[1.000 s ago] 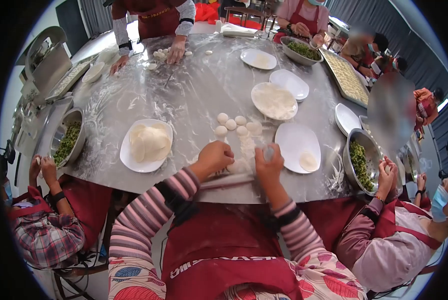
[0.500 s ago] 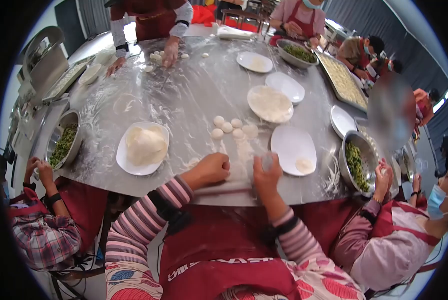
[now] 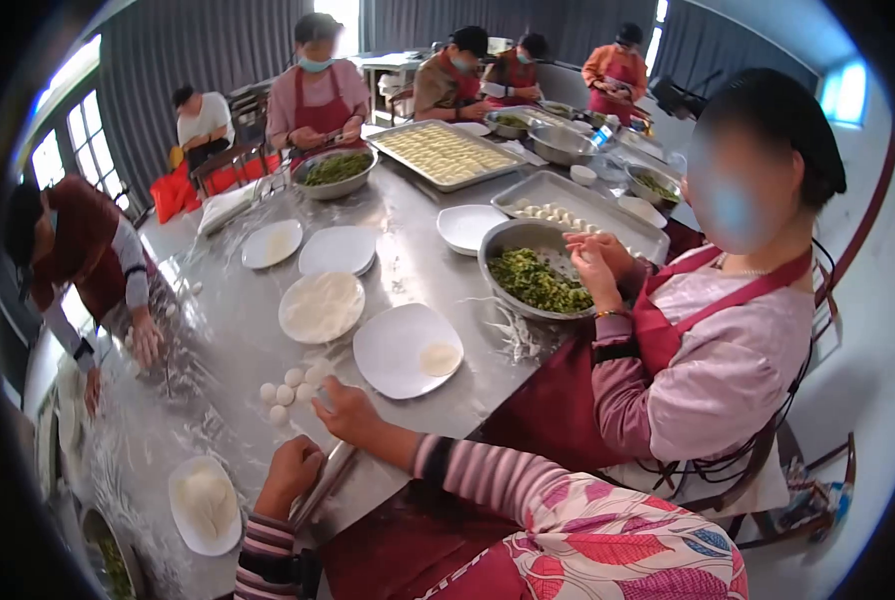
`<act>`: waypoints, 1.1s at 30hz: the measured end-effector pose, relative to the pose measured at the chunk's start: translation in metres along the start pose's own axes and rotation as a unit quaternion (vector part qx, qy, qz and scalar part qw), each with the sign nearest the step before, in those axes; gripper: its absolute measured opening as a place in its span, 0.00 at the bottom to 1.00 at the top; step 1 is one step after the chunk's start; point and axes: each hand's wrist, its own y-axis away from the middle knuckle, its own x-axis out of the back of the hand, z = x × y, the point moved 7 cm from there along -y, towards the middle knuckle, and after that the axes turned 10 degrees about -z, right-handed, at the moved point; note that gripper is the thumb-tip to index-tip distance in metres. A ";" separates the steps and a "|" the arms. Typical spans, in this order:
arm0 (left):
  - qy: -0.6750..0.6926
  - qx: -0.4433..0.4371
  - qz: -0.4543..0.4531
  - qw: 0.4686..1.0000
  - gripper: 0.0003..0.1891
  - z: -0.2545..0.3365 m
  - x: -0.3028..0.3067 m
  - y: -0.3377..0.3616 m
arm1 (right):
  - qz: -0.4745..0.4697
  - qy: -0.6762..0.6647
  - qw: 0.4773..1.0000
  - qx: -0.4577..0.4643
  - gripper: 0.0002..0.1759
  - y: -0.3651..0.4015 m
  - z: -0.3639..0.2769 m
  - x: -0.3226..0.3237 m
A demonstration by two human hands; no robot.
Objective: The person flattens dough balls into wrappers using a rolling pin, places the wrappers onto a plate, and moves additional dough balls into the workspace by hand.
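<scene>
My left hand (image 3: 293,470) is curled closed near the table's front edge, and what its fingers hold, if anything, is hidden. A smooth rod-like strip (image 3: 324,484) runs just right of it along the edge. My right hand (image 3: 350,412) is bent closed slightly farther in; its grip is too blurred to read. Beside it lie several small round dough balls (image 3: 285,395). A white square plate with one flat dough round (image 3: 440,359) sits to its right. Behind is a plate of floury dough rounds (image 3: 322,308). Another plate (image 3: 206,506) holds pale dough sheets at the left.
A co-worker (image 3: 708,330) sits at the right with hands over a steel bowl of green filling (image 3: 540,281). Trays of dumplings (image 3: 443,154) stand farther back. Another person (image 3: 88,260) leans over the floury table at the left. More people stand behind.
The view has swung to the right, bringing the neighbouring co-worker and the trays into fuller view. Both my hands remain close together at the table's edge, fingers still curled.
</scene>
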 end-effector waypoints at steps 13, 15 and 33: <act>-0.018 0.025 -0.017 0.999 0.10 0.007 -0.001 -0.002 | 0.008 0.018 1.000 0.004 0.19 0.002 0.007 -0.002; -0.003 0.024 -0.030 0.999 0.10 -0.001 -0.003 -0.005 | -0.015 -0.005 1.000 0.000 0.19 -0.008 0.003 -0.006; 0.172 0.100 -0.058 0.978 0.11 -0.019 -0.020 0.023 | 0.021 -0.057 0.998 0.023 0.16 0.057 -0.028 0.052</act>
